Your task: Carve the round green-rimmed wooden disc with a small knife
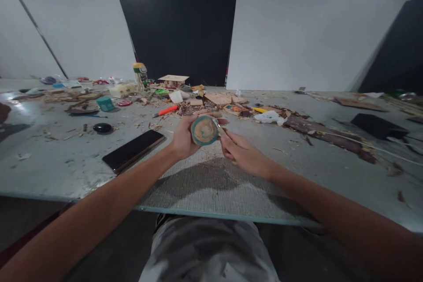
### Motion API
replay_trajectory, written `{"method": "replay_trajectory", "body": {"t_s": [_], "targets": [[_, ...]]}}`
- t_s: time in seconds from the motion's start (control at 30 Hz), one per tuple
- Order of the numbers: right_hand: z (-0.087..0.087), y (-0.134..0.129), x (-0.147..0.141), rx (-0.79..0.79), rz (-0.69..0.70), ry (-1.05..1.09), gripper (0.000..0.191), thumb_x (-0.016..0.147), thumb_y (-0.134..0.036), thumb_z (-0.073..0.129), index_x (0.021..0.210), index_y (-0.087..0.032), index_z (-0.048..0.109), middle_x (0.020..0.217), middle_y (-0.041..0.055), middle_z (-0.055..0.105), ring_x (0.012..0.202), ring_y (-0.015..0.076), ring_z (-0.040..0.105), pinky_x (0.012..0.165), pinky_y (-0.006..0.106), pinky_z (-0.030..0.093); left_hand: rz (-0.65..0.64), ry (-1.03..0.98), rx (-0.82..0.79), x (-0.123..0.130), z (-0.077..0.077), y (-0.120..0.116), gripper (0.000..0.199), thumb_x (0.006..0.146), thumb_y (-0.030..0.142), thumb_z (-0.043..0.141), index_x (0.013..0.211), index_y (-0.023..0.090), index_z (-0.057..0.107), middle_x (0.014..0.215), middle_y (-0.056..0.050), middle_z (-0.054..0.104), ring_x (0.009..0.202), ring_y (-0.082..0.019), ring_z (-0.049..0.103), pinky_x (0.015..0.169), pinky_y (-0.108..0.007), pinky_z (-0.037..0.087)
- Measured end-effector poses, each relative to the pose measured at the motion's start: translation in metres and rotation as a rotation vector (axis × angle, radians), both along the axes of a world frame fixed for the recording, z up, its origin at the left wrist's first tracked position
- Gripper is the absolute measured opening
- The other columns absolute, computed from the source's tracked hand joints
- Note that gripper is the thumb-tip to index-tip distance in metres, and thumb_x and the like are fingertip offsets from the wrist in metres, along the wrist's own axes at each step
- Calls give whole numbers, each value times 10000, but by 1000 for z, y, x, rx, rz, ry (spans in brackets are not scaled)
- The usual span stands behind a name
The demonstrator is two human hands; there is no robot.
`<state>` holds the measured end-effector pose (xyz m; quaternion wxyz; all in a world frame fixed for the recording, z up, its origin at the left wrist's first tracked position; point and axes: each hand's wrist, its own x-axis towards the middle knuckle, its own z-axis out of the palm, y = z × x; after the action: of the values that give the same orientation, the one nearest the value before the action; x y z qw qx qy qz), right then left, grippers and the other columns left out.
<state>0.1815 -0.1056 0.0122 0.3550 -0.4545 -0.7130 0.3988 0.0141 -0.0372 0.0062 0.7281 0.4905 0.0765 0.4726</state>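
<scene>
My left hand (183, 136) is closed around the side of a round piece with a teal rim and a tan, wood-like face (204, 130). It is tilted so the face points toward me, above the table's near edge. In my right hand (239, 150) is a small hand tool (219, 128) with a light handle and a metallic end. That end meets the right part of the rim; its exact tip shape is too small to make out. Some left fingers are hidden behind the round piece. Below both hands lies a grey textured mat (205, 189) with wood crumbs on it.
A phone (134, 150) and a black oval object (102, 128) lie to the left, near a teal jar (105, 104). Beyond my hands are an orange-handled knife (167, 110), wood scraps and shavings. A long bark piece (327, 136) lies right. Someone's hand (4, 112) shows far left.
</scene>
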Motion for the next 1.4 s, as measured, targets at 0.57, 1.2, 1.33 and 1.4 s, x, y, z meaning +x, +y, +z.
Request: {"method": "replay_trajectory", "body": {"t_s": [0.57,1.2,1.33,1.4], "targets": [[-7,3,3,258,-9,-242,312,999,-445,304,996,-203,502,751,12,540,651,158,483,589,286,349,-82,242,70,-11,0,6,478,933,543,406,1206,183,563,1071,-115,661,771,-212,678,513,-292,549],[3,-4,3,397,-48,-427,293,965,-309,380,784,-189,576,692,21,569,586,141,448,573,277,285,110,435,312,-9,0,5,281,844,416,495,950,170,579,877,-56,584,683,-141,564,545,-241,422],[10,-3,1,167,32,-350,338,972,-330,353,912,-172,645,578,-19,463,519,132,402,524,267,266,178,515,376,-8,-3,3,285,865,423,467,950,174,576,878,-48,564,709,-144,549,585,-251,436],[9,-1,0,148,35,-344,346,973,-327,349,928,-167,651,566,-23,447,508,130,386,518,269,259,200,504,359,-8,-5,4,304,860,445,463,966,178,563,870,-44,566,704,-143,548,600,-257,443]]}}
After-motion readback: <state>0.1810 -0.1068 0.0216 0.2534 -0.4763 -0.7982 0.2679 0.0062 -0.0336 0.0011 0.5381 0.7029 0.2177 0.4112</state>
